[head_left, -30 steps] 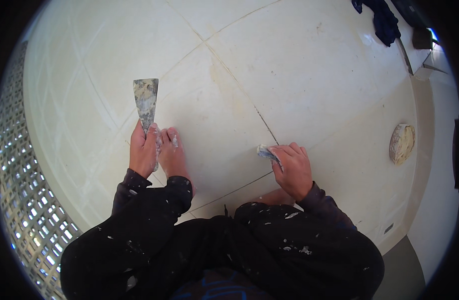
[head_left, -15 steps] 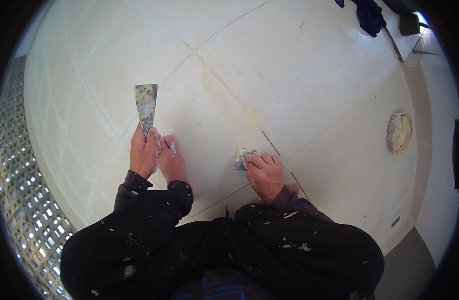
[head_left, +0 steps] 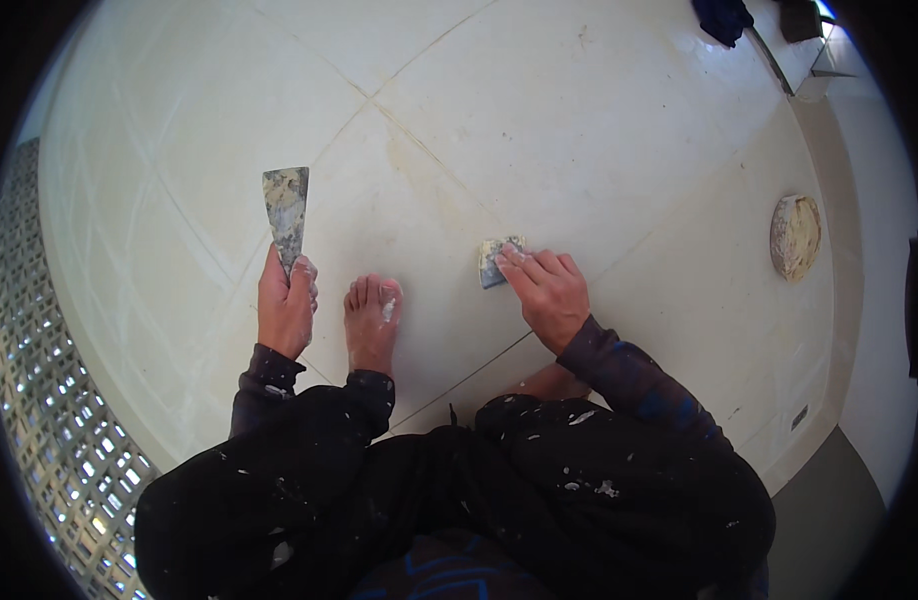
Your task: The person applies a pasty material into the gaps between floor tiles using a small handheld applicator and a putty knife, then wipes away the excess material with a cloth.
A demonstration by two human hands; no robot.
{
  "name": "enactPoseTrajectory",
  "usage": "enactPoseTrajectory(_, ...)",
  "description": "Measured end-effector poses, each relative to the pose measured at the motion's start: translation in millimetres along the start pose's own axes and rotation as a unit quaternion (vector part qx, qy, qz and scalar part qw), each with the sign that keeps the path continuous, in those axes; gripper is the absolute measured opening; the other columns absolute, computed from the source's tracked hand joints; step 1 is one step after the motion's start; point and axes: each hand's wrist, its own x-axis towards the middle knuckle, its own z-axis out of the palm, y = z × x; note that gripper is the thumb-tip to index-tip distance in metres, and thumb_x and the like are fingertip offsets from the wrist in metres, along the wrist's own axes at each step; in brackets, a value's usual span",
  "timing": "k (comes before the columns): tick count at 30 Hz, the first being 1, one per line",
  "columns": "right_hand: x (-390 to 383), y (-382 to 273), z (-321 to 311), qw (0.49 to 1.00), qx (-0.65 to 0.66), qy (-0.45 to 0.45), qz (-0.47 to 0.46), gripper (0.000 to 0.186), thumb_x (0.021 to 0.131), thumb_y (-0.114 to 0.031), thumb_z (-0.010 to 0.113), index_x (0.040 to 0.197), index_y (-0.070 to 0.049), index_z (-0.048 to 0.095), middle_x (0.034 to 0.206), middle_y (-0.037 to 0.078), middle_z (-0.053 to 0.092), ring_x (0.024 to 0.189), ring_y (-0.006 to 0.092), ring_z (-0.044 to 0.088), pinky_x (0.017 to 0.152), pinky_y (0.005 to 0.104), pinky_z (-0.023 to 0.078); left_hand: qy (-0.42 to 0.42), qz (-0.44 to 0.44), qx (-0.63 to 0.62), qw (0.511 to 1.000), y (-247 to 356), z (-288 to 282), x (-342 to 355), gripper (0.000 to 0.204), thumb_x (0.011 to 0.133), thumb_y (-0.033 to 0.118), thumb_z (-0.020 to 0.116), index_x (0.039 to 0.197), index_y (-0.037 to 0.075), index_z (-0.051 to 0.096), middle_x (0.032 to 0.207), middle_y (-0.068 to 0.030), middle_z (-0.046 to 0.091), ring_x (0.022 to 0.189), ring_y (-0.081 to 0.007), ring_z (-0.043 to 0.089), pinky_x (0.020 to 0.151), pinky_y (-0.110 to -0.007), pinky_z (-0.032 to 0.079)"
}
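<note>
My left hand (head_left: 286, 303) is closed round the handle of a putty knife (head_left: 286, 212). Its wide blade points away from me, above the floor, crusted with grey and cream putty. In my right hand (head_left: 551, 290) is a small flat scraper (head_left: 495, 262), a smeared, roughly square blade pinched under the fingers. The scraper is at the tiled floor (head_left: 599, 120), by a joint between tiles; my hand hides part of that joint. White paste marks the fingers of both hands.
My bare left foot (head_left: 370, 320) stands between my hands. A round container of cream putty (head_left: 798, 238) lies at right near the wall base. Dark cloth (head_left: 722, 18) is at the far right. A lattice screen (head_left: 64, 420) borders the left. A dark tile joint (head_left: 464, 382) runs before my knees.
My right hand has moved the scraper away from me and slightly right. The left hand with the putty knife has barely moved. More of my left foot shows, and the view has shifted slightly.
</note>
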Motion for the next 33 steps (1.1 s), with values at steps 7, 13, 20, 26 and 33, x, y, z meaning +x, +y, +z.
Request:
enactPoseTrajectory(7,-19,-47,-28,0.986,0.105,-0.006,0.126,0.033,0.074,-0.004,0.073,0.107,-0.004,0.073,0.115,0.005,0.072,0.099,0.0247,0.065,0.082,0.0393,0.049,-0.046,0.016,0.001,0.999,4,-14,-3,0.017,0.104,0.011,0.047,0.119,0.004,0.05,0.08,0.0031,0.05,0.061,-0.0026,0.043,0.052,-0.022,0.037)
enactPoseTrajectory(13,8,-94,14,0.988,-0.036,0.097,0.116,0.012,0.077,-0.005,0.07,0.088,-0.003,0.068,0.093,0.005,0.063,0.095,0.0225,0.064,0.079,0.0381,0.05,-0.121,0.037,0.058,0.99,13,-19,6,0.017,0.104,0.01,0.047,0.12,0.005,0.049,0.08,0.0031,0.049,0.061,-0.0026,0.042,0.053,-0.022,0.037)
enactPoseTrajectory(20,-30,-139,-11,0.991,0.092,-0.042,0.093,0.019,0.076,-0.005,0.071,0.095,-0.003,0.068,0.096,0.006,0.065,0.097,0.0237,0.064,0.083,0.0372,0.051,-0.141,0.076,0.054,0.986,19,-28,5,0.024,0.102,0.01,0.048,0.124,0.001,0.051,0.08,0.0013,0.053,0.064,-0.0054,0.047,0.057,-0.025,0.041)
enactPoseTrajectory(26,43,-93,-28,0.975,0.035,0.114,0.188,0.026,0.075,0.001,0.069,0.101,-0.003,0.071,0.11,0.008,0.072,0.096,0.0274,0.064,0.082,0.0389,0.054,-0.171,0.035,0.02,0.984,15,-30,11,0.025,0.102,0.009,0.048,0.125,0.0,0.051,0.078,0.0019,0.053,0.063,-0.0047,0.046,0.055,-0.025,0.041)
enactPoseTrajectory(33,-32,-148,5,0.984,0.053,0.032,0.168,0.03,0.075,0.003,0.07,0.105,-0.002,0.073,0.111,0.007,0.075,0.091,0.0243,0.064,0.08,0.0367,0.056,-0.177,0.052,0.034,0.982,20,-34,12,0.024,0.102,0.009,0.048,0.124,0.0,0.051,0.076,0.0013,0.053,0.063,-0.0046,0.047,0.055,-0.025,0.041)
